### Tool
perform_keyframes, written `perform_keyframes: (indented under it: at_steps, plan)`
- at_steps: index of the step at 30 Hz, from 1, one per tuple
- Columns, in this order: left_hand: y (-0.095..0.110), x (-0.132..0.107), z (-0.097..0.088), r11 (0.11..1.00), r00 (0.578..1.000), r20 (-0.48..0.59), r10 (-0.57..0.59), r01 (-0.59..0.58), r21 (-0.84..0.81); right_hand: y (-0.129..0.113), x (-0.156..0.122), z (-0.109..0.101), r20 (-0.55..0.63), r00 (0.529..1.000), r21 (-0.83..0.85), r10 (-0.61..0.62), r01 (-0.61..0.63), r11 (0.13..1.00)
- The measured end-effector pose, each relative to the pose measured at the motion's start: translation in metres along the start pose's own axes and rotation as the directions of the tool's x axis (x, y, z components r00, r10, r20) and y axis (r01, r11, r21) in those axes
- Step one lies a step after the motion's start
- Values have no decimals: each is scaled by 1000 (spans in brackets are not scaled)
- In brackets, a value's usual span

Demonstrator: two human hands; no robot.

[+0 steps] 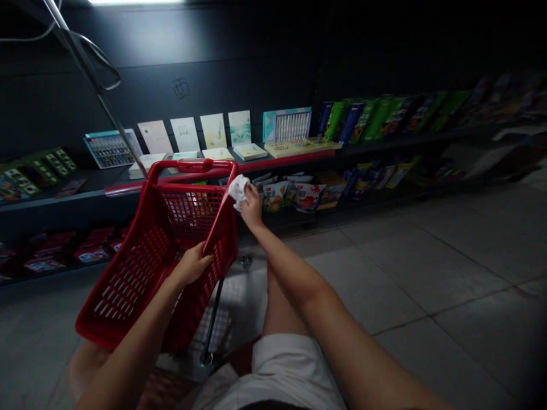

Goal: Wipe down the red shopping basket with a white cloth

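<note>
A red plastic shopping cart (128,285) with a slotted basket stands in front of me, left of the middle. My left hand (194,265) is closed over the cart's near side rim, thumb on the inside. My right hand (251,208) grips a crumpled white cloth (238,191). That cloth lies against the upper corner of the basket rim, close to the red handle (196,165). The inside of the basket shows bare red slats. Part of the right hand's fingers is hidden by the cloth.
Behind the cart runs a dark shelf with upright cards (213,131), boxed sets (287,125) and green packs (380,119). Snack bags (277,195) sit on the lower shelf. A metal pole (102,97) rises at the left. Grey tiled floor (405,273) extends right.
</note>
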State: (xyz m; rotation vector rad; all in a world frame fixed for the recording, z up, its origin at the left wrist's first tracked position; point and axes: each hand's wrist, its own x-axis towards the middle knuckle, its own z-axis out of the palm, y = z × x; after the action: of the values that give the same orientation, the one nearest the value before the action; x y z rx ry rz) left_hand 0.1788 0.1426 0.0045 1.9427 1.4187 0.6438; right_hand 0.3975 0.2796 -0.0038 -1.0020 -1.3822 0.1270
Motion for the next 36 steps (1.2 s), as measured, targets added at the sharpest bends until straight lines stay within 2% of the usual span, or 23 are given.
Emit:
perform_keyframes:
  at_steps: [2,4,5,6,8,11,13,15,17,21,23,25,26,28,31,34,36]
  plan:
    - [-4,-5,-4,1000,999,37,14,-13,-24,9,39,-1,-76,992,-19,96,-98,995]
    - [-9,-11,-10,999,997,77,29,-26,-45,13,62,2,-52,982,-31,180,-182,983]
    - [-11,-13,-14,998,995,93,35,-30,-54,13,65,5,-29,979,-38,204,-205,978]
    - [-14,-16,-18,998,993,110,39,-32,-61,12,61,8,-12,978,-42,207,-207,977]
    - [-20,-20,-27,997,989,145,40,-29,-77,6,34,14,5,989,-34,147,-146,989]
    - [-28,-25,-40,995,981,194,30,-10,-103,-5,-33,19,44,999,19,8,-9,1000]
    - [-33,-29,-49,994,977,214,17,5,-106,-10,-75,19,86,996,44,-22,18,999]
    - [-38,-34,-58,995,971,240,4,20,-96,-14,-99,15,128,991,59,-47,39,997]
    - [-43,-42,-69,996,963,269,-17,40,-78,-19,-100,9,140,988,61,-72,64,996]
    - [-45,-53,-91,996,944,319,-80,91,-17,-37,-59,0,55,992,35,-115,113,993]
    - [-38,-47,-96,993,961,254,-109,93,75,-47,-45,3,72,986,27,-153,151,988]
    - [-24,-29,-93,976,990,106,-95,72,203,-53,-49,11,126,977,19,-172,171,985]
    - [-17,-16,-89,966,998,19,-63,56,252,-53,-58,17,150,975,11,-165,165,986]
    - [-1,14,-78,962,999,-38,-29,38,270,-47,-89,28,185,976,0,-116,118,993]
    - [15,52,-62,958,995,-97,-13,40,284,-24,-155,41,270,963,12,-3,-1,1000]
    - [19,68,-56,960,991,-132,0,37,278,0,-218,47,358,926,26,121,-139,990]
    - [18,67,-56,963,989,-150,9,32,268,7,-246,52,367,909,30,198,-224,974]
